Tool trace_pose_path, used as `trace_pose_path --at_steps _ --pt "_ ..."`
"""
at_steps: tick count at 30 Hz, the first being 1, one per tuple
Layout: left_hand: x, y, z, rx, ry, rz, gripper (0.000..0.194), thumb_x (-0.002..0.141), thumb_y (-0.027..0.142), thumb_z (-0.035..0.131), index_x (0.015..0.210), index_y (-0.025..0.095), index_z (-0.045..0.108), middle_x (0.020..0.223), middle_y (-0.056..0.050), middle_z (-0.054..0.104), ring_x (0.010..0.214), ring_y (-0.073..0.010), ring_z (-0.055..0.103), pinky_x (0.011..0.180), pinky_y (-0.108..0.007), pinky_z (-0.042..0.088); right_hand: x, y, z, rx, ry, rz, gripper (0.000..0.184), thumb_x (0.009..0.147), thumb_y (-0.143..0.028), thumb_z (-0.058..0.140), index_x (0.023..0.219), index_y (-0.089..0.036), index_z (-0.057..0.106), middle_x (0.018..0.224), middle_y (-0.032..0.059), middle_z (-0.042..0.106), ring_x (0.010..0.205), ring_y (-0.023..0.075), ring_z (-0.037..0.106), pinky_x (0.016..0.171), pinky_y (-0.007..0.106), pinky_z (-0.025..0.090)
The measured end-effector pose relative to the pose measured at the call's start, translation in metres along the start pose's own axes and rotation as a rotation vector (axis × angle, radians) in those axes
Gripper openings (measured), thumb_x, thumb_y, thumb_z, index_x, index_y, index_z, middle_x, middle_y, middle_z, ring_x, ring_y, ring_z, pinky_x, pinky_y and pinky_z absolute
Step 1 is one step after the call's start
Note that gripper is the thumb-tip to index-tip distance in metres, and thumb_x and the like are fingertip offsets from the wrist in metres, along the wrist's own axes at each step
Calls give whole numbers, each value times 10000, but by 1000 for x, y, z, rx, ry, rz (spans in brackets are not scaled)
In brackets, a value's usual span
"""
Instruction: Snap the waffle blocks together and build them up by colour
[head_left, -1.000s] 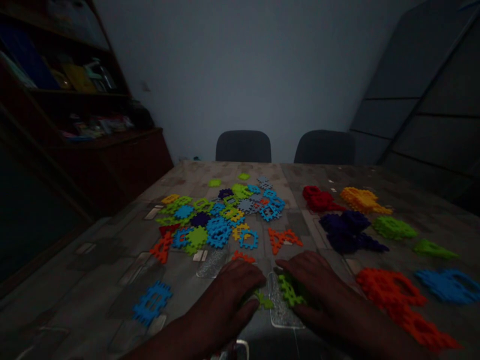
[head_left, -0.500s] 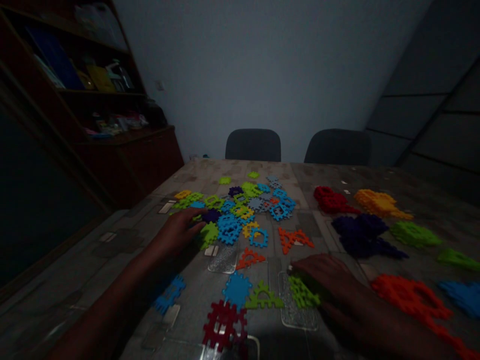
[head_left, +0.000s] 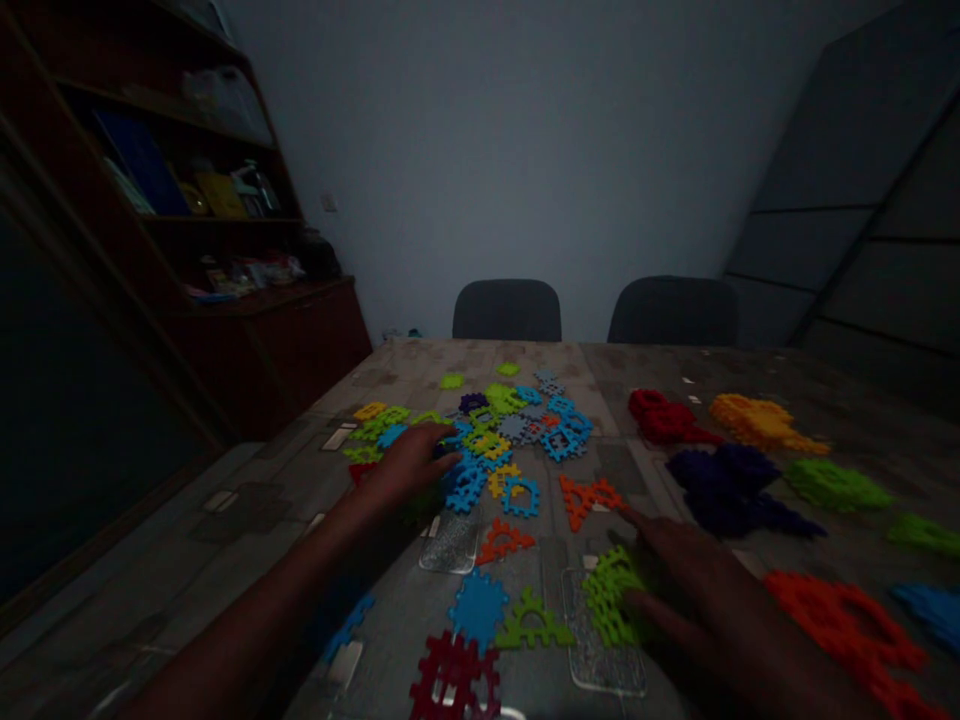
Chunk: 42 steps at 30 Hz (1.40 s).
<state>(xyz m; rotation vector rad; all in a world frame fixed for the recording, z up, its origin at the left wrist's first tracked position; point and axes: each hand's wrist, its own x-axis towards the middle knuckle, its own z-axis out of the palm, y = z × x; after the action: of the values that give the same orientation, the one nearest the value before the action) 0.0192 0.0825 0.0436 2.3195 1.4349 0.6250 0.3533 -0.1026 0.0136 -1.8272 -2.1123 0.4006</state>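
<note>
My left hand (head_left: 412,462) is in the heap of notched plastic tiles, thumb and index finger curled round a dark purple tile (head_left: 441,449) that is mostly covered. Blue tiles (head_left: 466,482) lie against the fingertips, and a red tile (head_left: 362,472) shows beside the wrist. Light green tiles (head_left: 606,598), stacked and tilted, are in my right hand (head_left: 671,565). Its thumb crosses their edge and its index finger stretches toward an orange triangular tile (head_left: 589,498); the other fingers are hidden. In front lie a green triangular tile (head_left: 534,622), a blue tile (head_left: 478,606) and a dark red tile (head_left: 452,678).
Colour-sorted piles stand on the right: red (head_left: 667,418), yellow (head_left: 761,420), dark purple (head_left: 731,485), green (head_left: 836,484), orange (head_left: 840,615) and blue (head_left: 934,610). Two chairs (head_left: 506,310) are behind the table (head_left: 255,545). A shelf unit (head_left: 277,345) stands at the left.
My left hand has moved right, further into the heap, uncovering the red tile. My right hand has its index finger stretched out, and the green stack is tilted up. The camera view has tipped upward.
</note>
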Motion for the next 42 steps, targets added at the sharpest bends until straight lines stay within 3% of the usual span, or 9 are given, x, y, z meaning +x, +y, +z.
trace_pose_path --at_steps 4,9,12,15,21,26,29,35,42 --pt "15 15 17 24 4 -10 528 720 548 768 1151 247 726 1218 -102 740 1246 -378 604 1085 -462 433 1 -3 10 -120 -8 47 732 821 -436 672 1503 -238 498 1325 180 652 1149 400 629 954 596 513" --pt "22 18 29 20 16 -14 564 713 566 767 1168 236 722 1239 -117 730 1243 -384 609 1092 -474 429 0 -8 16 -219 33 -26 708 797 -396 684 1473 -252 531 1205 149 708 1040 362 670 868 513 546" --pt "25 9 20 1 30 -19 587 758 601 692 1180 194 718 1266 -130 718 1217 -371 631 1076 -456 452 -1 -9 19 -246 39 -28 723 777 -337 682 1471 -199 532 1232 176 699 1064 384 666 875 538 545" --pt "24 -8 -5 -18 59 -28 618 822 613 569 1219 156 696 1278 -130 713 1175 -332 661 1043 -418 487 -2 -7 23 -254 70 -26 725 775 -333 676 1469 -184 531 1241 187 696 1073 397 667 881 565 546" --pt "-18 -56 -48 27 157 -121 656 764 691 533 1113 171 731 1208 -134 743 1155 -367 660 1033 -478 485 0 -4 26 -229 149 -31 651 791 -426 675 1413 -258 585 1149 149 731 1000 383 689 839 567 561" --pt "-70 -80 -40 13 132 -96 415 807 568 560 954 240 767 1102 -89 782 1061 -336 700 952 -441 536 4 -5 26 -189 101 -39 558 812 -453 677 1342 -279 648 1117 140 739 963 382 704 811 563 578" --pt "-84 -87 -38 5 147 -84 357 869 503 529 966 251 764 1109 -73 777 1067 -316 704 954 -423 541 4 0 29 -203 92 -70 491 872 -436 621 1331 -265 661 1151 146 733 991 378 709 832 550 586" --pt "-59 -116 -48 43 145 -104 383 899 515 535 1055 225 731 1190 -121 743 1140 -348 666 1014 -494 498 6 -3 26 -230 81 -74 444 873 -408 551 1263 -267 710 1115 142 763 974 380 730 831 569 603" --pt "-31 -140 -52 120 -87 -19 276 987 395 642 1149 174 668 1232 -87 673 1144 -266 636 1017 -516 493 6 0 23 -212 72 -93 483 852 -438 529 1225 -219 744 1135 156 767 977 406 740 818 616 612"
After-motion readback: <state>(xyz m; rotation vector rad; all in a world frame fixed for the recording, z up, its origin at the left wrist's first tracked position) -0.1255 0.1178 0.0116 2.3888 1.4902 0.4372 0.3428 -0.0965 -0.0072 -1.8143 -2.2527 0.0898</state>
